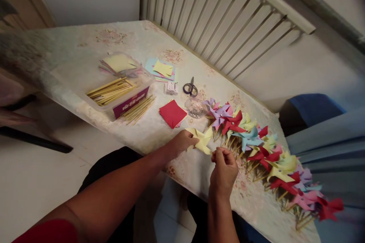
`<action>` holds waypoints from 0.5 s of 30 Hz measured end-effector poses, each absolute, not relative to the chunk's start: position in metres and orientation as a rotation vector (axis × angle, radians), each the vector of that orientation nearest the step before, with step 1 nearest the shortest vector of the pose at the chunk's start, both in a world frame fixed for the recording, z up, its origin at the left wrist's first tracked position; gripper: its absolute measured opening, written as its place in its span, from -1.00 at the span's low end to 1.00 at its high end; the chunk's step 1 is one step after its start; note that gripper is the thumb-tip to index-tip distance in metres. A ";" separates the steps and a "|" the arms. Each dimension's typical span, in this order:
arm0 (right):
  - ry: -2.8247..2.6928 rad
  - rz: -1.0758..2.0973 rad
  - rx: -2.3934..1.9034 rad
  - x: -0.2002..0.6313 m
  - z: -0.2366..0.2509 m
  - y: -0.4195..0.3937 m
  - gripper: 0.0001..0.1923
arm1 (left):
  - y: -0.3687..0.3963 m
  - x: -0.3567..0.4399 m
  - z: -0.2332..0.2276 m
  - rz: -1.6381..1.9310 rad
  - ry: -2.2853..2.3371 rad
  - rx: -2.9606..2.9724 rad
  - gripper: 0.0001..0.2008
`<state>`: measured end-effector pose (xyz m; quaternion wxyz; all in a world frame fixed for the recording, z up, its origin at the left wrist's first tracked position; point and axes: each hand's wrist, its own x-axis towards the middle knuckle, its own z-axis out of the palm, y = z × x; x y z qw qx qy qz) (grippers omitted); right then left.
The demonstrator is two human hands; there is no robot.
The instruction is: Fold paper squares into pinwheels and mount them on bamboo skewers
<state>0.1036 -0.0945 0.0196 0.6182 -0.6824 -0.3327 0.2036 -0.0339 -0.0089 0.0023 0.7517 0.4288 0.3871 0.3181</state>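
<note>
My left hand (185,141) is closed on a pale yellow paper pinwheel (203,139), its thumb and fingers pinching the left side. The pinwheel's blades are folded in toward the middle. Just right of it, my right hand (224,161) has thumb and fingertips pressed together; whatever they hold is too small or hidden to make out. A stack of red paper squares (173,113) lies beyond my left hand. Beside that stack is a small clear dish of metal fasteners (195,108). Finished-looking pinwheels on sticks (251,138) in several colours lie in rows to the right.
On the left stands a clear plastic box (105,109) of wooden sticks, with loose sticks (138,110) beside it. Coloured papers (162,69), a small white box (171,88) and black-handled scissors (190,87) lie farther back. A metal railing (228,26) runs along the far table edge.
</note>
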 end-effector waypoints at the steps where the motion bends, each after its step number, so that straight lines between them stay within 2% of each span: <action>1: -0.779 0.462 -1.568 0.100 0.022 -0.095 -0.77 | -0.008 -0.034 0.003 0.707 0.833 0.950 -0.92; 8: -0.963 0.348 -1.565 0.098 0.069 -0.054 -0.78 | -0.004 -0.032 0.004 0.727 0.800 0.919 -0.97; 12: -1.401 0.278 -1.661 0.098 0.100 0.006 -0.81 | -0.004 -0.034 0.008 0.694 0.863 0.898 -0.95; 15: -1.728 0.263 -1.808 0.095 0.102 0.059 -0.85 | -0.004 -0.036 0.011 0.724 0.857 0.902 -0.92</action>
